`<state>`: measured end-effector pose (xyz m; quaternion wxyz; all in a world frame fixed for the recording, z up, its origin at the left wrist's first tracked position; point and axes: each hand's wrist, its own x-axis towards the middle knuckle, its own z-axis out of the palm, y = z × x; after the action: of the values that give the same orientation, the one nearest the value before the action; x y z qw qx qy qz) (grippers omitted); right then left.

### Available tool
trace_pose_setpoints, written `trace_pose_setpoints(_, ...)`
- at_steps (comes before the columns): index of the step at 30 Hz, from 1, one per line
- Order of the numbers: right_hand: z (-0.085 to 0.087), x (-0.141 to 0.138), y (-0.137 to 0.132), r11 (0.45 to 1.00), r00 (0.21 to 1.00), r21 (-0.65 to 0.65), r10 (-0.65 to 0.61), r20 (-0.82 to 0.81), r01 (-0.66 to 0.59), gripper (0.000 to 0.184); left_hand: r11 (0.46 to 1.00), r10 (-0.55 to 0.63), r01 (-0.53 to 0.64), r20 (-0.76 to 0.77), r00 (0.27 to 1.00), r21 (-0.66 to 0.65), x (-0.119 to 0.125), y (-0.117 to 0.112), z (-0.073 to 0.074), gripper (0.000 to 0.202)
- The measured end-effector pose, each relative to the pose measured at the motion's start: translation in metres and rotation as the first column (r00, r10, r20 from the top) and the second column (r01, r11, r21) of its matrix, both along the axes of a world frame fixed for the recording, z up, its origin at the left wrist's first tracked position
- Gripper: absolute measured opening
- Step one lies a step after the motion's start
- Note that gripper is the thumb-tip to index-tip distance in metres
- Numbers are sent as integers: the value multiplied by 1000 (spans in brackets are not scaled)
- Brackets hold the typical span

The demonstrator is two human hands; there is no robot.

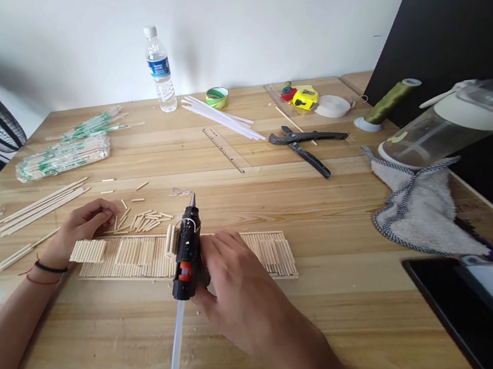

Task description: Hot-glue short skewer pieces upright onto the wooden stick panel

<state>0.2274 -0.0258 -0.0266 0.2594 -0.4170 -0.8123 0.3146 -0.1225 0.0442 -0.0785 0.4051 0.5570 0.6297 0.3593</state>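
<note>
My right hand (232, 270) is wrapped round the handle of a black glue gun (189, 250). Its nozzle points away from me, and a clear glue stick (176, 349) comes out of its back end. Beneath the gun lies a long panel of short wooden sticks (103, 266) set side by side, partly covered by the gun and my hand. Smaller stick pieces rest on the panel. Beyond its left part, my left hand (91, 221) has its fingers curled together beside loose short sticks (150, 221); whether a stick is between the fingertips is hidden.
Long sticks (41, 210) and plastic-wrapped stick packs (64, 157) lie left. Further back are a water bottle (159, 72), green tape (217, 98), a ruler (224, 149), black cutters (307, 147) and a yellow tape measure (305, 99). At right are a jug (440, 125), cloth (422, 207) and dark tablet (455, 320).
</note>
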Motion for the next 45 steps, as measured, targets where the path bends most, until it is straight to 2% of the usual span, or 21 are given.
trace_pose_setpoints(20,1,0,1,1000,1000,-1,-4,-11,4,17,1000,0,0,-6,1000,7,-3,1,-1,39)
trace_pose_setpoints(28,2,1,0,1000,1000,-3,1,-2,-1,15,999,6,-5,-24,1000,36,5,-4,5,33)
trace_pose_setpoints(34,0,0,1,1000,1000,5,-13,-2,13,15,999,2,0,-41,999,41,3,-2,3,34)
trace_pose_setpoints(45,1,0,1,1000,1000,21,-6,2,6,15,1000,7,-7,16,1000,21,6,-5,5,31)
